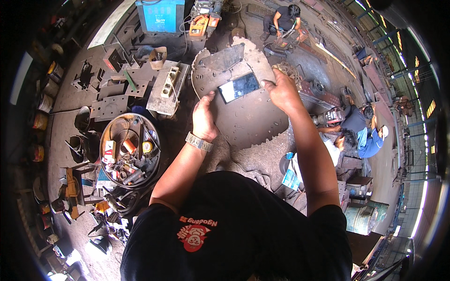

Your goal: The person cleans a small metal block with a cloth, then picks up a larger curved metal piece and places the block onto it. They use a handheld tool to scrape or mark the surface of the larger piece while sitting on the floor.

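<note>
A brown metal plate (248, 117) with ragged, toothed edges and small pits lies before me at chest level. On it rests a dark, glossy flat rectangle (238, 88), like a phone, reflecting light. My left hand (204, 119), with a metal watch on its wrist, closes over the plate's left edge, thumb up and other fingers hidden. At the right edge, my right hand (284, 93) is closed likewise, its thumb pointing toward the rectangle. Neither thumb visibly touches the rectangle. A darker flat patch (222, 58) shows at the plate's far side.
A round drum (156, 166) at left holds tools, a tape measure and small boxes. Beyond it are a power strip (169, 82) on a metal block, steel plates (109, 107) and a blue machine (161, 18). A person (283, 23) crouches far ahead; others (356, 136) are at right.
</note>
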Motion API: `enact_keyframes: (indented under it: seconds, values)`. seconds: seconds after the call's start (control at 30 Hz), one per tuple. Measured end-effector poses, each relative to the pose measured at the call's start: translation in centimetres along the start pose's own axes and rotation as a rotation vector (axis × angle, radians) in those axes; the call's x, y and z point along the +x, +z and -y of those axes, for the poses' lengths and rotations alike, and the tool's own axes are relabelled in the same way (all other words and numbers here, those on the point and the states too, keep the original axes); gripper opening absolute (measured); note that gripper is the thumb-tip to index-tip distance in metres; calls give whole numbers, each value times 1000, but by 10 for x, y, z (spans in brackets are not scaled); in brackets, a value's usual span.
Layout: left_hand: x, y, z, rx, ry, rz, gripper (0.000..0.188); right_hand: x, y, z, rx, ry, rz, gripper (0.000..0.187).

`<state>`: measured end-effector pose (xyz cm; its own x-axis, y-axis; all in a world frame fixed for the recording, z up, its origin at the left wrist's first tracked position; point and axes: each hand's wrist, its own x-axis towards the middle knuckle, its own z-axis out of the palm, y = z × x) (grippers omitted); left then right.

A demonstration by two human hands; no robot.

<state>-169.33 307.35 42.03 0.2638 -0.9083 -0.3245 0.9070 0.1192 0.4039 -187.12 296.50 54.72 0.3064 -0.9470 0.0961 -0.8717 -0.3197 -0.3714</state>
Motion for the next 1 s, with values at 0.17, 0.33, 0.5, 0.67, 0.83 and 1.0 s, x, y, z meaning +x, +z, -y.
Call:
enact_keyframes:
  seconds: [0.17,0.33,0.5,0.67,0.83,1.0]
  values:
    - [-5,3,-1,103,92,46,23,5,4,1,6,51,-15,59]
    - [-1,3,-2,91,102,-3,19,-16,15,11,-147,-273,-404,49]
    - [-14,23,1,6,66,20,16,-50,53,0,-93,-539,-441,45]
    - [-13,17,9,7,160,42,17,-57,71,29,-99,-474,-409,47]
    - [-17,25,8,-14,176,183,27,-59,79,29,5,-441,-408,49]
    - [-20,26,10,-9,236,249,36,-56,87,38,94,-433,-472,54]
